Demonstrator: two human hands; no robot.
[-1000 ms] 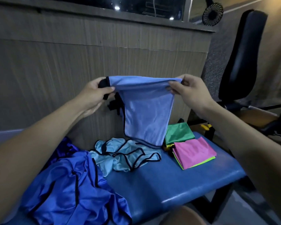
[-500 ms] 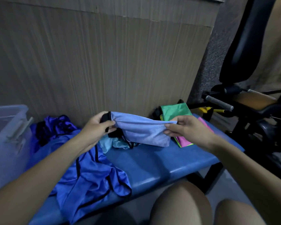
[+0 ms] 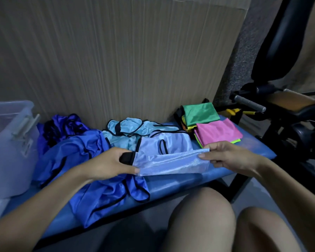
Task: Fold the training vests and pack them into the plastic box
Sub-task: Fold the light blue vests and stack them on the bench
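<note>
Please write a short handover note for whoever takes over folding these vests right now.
Hands: left hand and right hand each pinch an end of the lilac vest, laid half-folded on the blue bench.
Done: pink vest and green vest lie folded at the bench's right end.
Left: finish this fold; fold the light-blue vest and dark-blue vests; pack all into the plastic box at left.
</note>
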